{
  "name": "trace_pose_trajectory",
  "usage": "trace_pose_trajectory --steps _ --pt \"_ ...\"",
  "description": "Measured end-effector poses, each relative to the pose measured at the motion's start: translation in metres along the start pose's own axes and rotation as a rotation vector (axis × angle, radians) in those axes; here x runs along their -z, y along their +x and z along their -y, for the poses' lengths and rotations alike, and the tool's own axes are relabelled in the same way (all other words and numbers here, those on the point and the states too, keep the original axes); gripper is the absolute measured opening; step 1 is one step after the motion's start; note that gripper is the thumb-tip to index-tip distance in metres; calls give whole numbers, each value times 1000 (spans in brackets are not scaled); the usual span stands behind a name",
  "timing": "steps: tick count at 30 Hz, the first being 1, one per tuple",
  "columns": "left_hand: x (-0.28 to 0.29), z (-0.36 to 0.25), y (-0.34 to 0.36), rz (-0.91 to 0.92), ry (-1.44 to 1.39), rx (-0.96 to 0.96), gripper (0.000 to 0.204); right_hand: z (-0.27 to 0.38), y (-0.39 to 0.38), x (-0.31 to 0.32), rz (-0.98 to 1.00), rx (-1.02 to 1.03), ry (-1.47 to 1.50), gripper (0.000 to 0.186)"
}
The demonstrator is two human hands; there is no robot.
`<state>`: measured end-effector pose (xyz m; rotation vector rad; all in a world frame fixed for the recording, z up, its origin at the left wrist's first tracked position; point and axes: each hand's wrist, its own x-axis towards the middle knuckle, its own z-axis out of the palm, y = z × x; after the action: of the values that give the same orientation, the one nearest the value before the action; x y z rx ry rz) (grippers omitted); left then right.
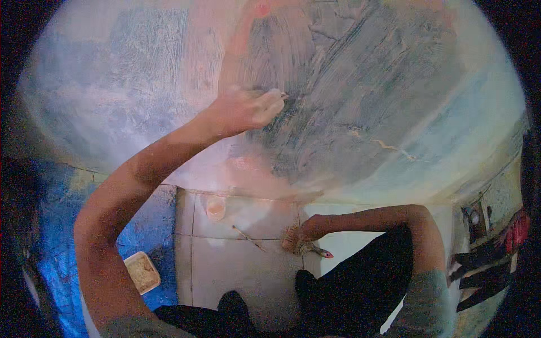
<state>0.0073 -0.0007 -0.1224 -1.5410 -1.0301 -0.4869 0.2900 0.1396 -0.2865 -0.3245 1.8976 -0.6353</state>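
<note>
My left hand (256, 109) is raised to the large painted wall (360, 79), its fingers pinched together and looking pale, perhaps from paint. A small tip shows at the fingertips against the dark grey strokes, too blurred to name. Low on the right, my right hand (313, 227) is closed around a wide tan paintbrush (290, 239) just above the tiled floor. A thin piece with a pinkish end (327, 254) sticks out below that hand; I cannot tell whether it belongs to the same brush.
A pale round cup (215, 208) stands on the tiles (242, 270) near the wall's base, with a thin paintbrush (248, 238) lying close by. A blue sheet (160, 242) covers the left floor, bearing a rectangular tub (142, 273). Dark and red items (490, 265) are at the far right.
</note>
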Motion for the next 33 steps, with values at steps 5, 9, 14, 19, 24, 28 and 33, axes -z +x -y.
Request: trace_pose_trajectory --steps 5,9,14,19,24,28,33 --pt "14 44 24 59 212 203 15 -27 15 -7 -132 118 100 27" --pt "25 61 39 -258 16 381 16 -33 24 -11 8 280 -62 27" --pt "17 10 12 183 15 185 27 14 0 7 -17 -24 -148 29" --pt "15 52 19 -52 92 250 26 29 -15 17 -16 -87 -82 24" --pt "22 59 21 -95 105 418 30 -14 19 1 57 -126 64 23" --pt "18 31 12 65 5 216 29 -35 39 -10 99 112 -47 34" --pt "22 54 21 149 61 259 30 -35 23 -14 -147 -295 -220 31"
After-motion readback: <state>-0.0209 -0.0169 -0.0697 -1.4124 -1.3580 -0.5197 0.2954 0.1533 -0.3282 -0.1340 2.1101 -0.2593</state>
